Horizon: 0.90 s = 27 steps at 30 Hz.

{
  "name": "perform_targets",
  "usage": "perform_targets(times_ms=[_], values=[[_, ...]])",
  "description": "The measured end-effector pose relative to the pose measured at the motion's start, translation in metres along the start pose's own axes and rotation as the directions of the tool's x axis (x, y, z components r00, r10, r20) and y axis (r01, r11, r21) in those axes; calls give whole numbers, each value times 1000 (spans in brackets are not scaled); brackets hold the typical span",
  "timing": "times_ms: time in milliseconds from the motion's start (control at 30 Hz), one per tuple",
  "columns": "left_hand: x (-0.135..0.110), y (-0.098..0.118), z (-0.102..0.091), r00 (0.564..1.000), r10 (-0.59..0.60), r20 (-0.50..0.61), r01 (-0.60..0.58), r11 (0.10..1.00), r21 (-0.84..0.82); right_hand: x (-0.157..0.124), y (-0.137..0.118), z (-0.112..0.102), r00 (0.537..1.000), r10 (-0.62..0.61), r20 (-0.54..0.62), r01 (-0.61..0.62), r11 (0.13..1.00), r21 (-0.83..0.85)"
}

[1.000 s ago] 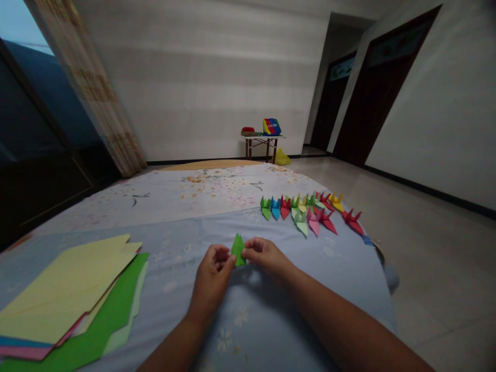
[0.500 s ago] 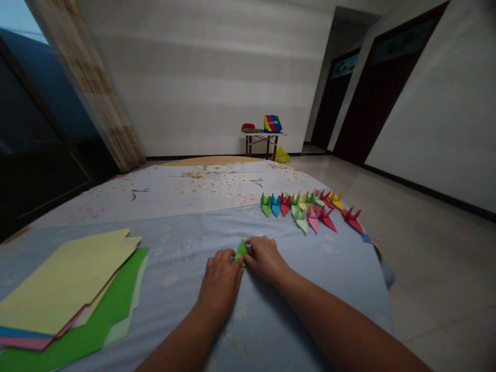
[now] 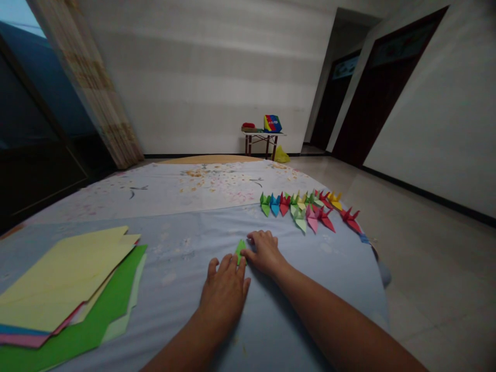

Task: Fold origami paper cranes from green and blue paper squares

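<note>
A small folded piece of green origami paper (image 3: 241,249) lies on the blue cloth, its point facing away from me. My left hand (image 3: 225,289) rests palm down with fingers spread, and its fingertips touch the near end of the paper. To the right, my right hand (image 3: 265,252) has its thumb on the paper's right edge. Its index finger is lifted apart from the thumb, beside the paper. The near part of the paper is partly covered by my left fingers.
Several folded paper cranes (image 3: 311,217) in many colours stand at the table's right side. A stack of coloured paper sheets (image 3: 65,279) lies at the left. The round table wears a floral cloth (image 3: 174,181). A small side table (image 3: 265,135) with a colourful box (image 3: 273,123) stands by the wall.
My left hand has loosened its pinch and spread its fingers flat over the paper's near end. My right index finger has come off the paper. The green paper looks narrower.
</note>
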<state>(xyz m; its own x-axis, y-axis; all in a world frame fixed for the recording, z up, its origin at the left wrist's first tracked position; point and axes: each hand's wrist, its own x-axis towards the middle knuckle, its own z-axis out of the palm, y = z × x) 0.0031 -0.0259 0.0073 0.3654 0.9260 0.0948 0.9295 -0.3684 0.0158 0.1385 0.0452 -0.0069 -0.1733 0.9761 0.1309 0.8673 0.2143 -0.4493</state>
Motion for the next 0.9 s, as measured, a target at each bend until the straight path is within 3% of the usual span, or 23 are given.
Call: perform_targets(times_ms=[367,567,733,900], values=[[0,0,1,998,1,57,-2,1000,22,14,-1,1,996,76,-36,-79,994,-79],[-1,1,5,999,5,36,-6,1000,21,30,-3,1,990,136,-43,-140,985,-103],[-2,2,3,999,8,31,-8,1000,-2,32,-7,-5,990,102,-99,-107,993,-42],[-2,3,-2,999,2,49,-1,1000,-20,22,-11,-1,997,82,-7,-82,994,-67]])
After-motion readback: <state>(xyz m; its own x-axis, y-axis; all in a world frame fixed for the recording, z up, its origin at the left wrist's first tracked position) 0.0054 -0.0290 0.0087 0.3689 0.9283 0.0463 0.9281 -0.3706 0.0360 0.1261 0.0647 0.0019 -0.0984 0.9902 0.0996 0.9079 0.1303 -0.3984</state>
